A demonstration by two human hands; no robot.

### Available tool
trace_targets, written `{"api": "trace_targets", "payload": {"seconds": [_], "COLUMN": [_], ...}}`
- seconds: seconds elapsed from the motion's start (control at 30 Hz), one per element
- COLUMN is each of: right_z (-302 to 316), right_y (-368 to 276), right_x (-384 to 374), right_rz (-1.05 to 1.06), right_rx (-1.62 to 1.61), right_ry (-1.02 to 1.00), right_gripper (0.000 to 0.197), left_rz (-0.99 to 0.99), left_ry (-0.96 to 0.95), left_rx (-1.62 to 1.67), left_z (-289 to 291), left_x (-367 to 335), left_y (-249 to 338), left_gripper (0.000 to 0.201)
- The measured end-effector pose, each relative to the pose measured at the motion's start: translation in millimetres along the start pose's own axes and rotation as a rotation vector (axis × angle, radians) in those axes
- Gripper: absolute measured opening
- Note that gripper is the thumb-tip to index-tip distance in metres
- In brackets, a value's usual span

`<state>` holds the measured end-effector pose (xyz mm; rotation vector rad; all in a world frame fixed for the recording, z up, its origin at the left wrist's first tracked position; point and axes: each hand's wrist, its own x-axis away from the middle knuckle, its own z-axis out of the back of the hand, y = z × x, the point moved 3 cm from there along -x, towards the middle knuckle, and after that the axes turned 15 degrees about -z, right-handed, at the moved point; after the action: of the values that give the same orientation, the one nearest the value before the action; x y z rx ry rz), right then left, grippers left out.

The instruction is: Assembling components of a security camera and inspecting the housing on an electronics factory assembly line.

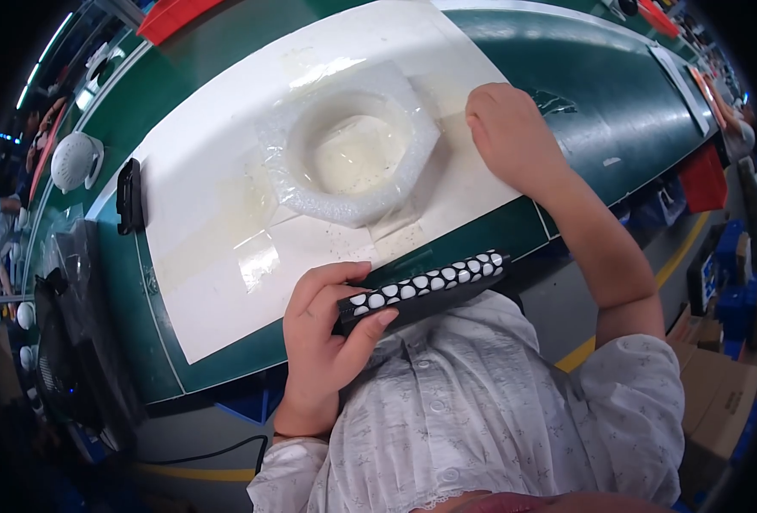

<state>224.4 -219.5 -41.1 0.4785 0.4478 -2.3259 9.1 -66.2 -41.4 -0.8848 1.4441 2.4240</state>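
Note:
My left hand (323, 333) grips one end of a black bar-shaped part (430, 284), its thumb below and its fingers above. A row of white oval spots runs along the part's upper face. It is held near my body, over the table's front edge. My right hand (515, 141) is closed, its fingers curled in at the right edge of a white sheet (216, 316); whatever it may hold is hidden. Between and beyond the hands, a foam-wrapped ring (353, 209) with a round hollow rests on the sheet. Dark specks lie inside the hollow.
Clear tape patches (259, 259) lie on the sheet, which covers part of the green table (515, 51). At left are a black holder (129, 197), a white rounded device (72, 161) and dark bagged parts (79, 316). A red bin (173, 15) stands at the far edge; cardboard boxes (716, 393) at right.

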Motion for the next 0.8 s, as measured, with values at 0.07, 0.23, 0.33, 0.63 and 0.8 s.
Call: {"api": "trace_targets", "payload": {"seconds": [0.07, 0.23, 0.33, 0.63, 0.8], "right_z": [4.2, 19.9, 28.0, 69.8, 84.9], "right_y": [5.5, 27.4, 35.3, 95.3, 48.0], "right_x": [3.1, 29.9, 51.1, 126.6, 78.1], "right_rz": [-0.026, -0.179, -0.253, -0.721, -0.452], "right_rx": [-0.041, -0.314, -0.479, -1.121, -0.763], "right_ry": [0.022, -0.013, -0.04, -0.51, -0.365], "right_gripper": [0.006, 0.005, 0.005, 0.011, 0.041], "left_rz": [-0.001, -0.015, -0.005, -0.015, -0.093], "left_ry": [0.005, -0.004, -0.004, -0.016, -0.002], "left_rx": [0.008, 0.011, 0.015, 0.03, 0.053], "left_z": [0.0, -0.9, -0.2, 0.3, 6.2], "left_x": [0.7, -0.4, 0.3, -1.3, -6.6], "left_y": [-1.4, -1.3, -2.1, -2.3, 3.0], "left_gripper": [0.023, 0.023, 0.023, 0.024, 0.023]}}
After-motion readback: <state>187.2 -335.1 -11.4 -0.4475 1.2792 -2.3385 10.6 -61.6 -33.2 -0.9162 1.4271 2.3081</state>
